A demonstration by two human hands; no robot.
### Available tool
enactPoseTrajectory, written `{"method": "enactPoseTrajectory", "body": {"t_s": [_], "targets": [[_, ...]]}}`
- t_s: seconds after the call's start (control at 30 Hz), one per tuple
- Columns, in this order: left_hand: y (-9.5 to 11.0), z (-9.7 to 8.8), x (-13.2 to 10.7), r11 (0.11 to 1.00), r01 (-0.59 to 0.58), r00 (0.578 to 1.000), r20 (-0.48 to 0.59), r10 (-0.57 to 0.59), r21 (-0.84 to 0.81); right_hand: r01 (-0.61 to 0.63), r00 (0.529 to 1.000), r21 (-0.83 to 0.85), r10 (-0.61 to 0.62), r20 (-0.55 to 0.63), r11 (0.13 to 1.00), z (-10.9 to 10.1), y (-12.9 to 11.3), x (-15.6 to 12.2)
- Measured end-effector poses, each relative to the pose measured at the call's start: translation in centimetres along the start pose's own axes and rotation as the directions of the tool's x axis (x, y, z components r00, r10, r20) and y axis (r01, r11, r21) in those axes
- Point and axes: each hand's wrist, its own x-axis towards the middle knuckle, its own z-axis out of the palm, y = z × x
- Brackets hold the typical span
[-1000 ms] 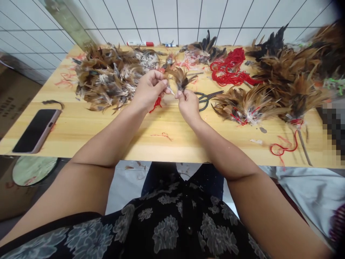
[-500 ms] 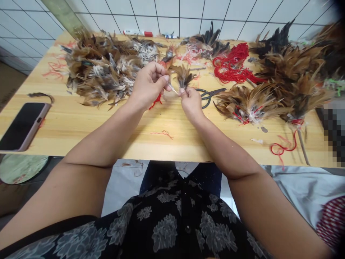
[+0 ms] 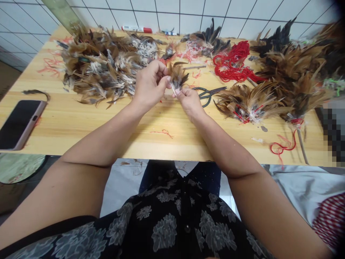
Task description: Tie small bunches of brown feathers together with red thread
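Both my hands meet over the middle of the wooden table [image 3: 81,126]. My left hand [image 3: 151,86] is closed, its fingers pinched on the quill end of a small brown feather bunch [image 3: 178,75]. My right hand [image 3: 190,100] is closed too, pinching the white quills of the same bunch from below. The feathers fan up and away from my fingers. A big heap of loose brown and white feathers [image 3: 102,64] lies just left of my hands. Black scissors [image 3: 208,94] lie on the table just right of my right hand.
A tangle of red string [image 3: 233,64] lies behind the scissors. Tied feather bundles [image 3: 248,104] and more feathers [image 3: 296,68] fill the right side. A phone [image 3: 20,124] rests at the left edge. Markers [image 3: 136,29] lie at the back by the tiled wall.
My hands have drawn closer together on the feather bunch, and the red string that hung under my left hand no longer shows. The view has shifted slightly.
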Motion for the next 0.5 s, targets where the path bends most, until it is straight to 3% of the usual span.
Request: {"method": "enactPoseTrajectory", "body": {"t_s": [0.23, 0.4, 0.5], "targets": [[-1.0, 0.6, -0.4, 0.988, -0.084, 0.996, -0.009, 0.086, 0.131, -0.101, 0.995, 0.135, 0.098, 0.028, 0.986, 0.4, -1.4, -0.6], [-3.0, 0.9, 0.4, 0.997, -0.049, 0.996, 0.074, 0.044, 0.056, -0.169, 0.986, 0.206, 0.168, 0.021, 0.964, 0.3, -2.3, -0.8], [-3.5, 0.6, 0.7, 0.999, -0.027, 0.997, 0.072, 0.024, 0.044, -0.213, 0.977, 0.228, 0.21, 0.038, 0.95, -0.1, -2.6, -0.8]]}}
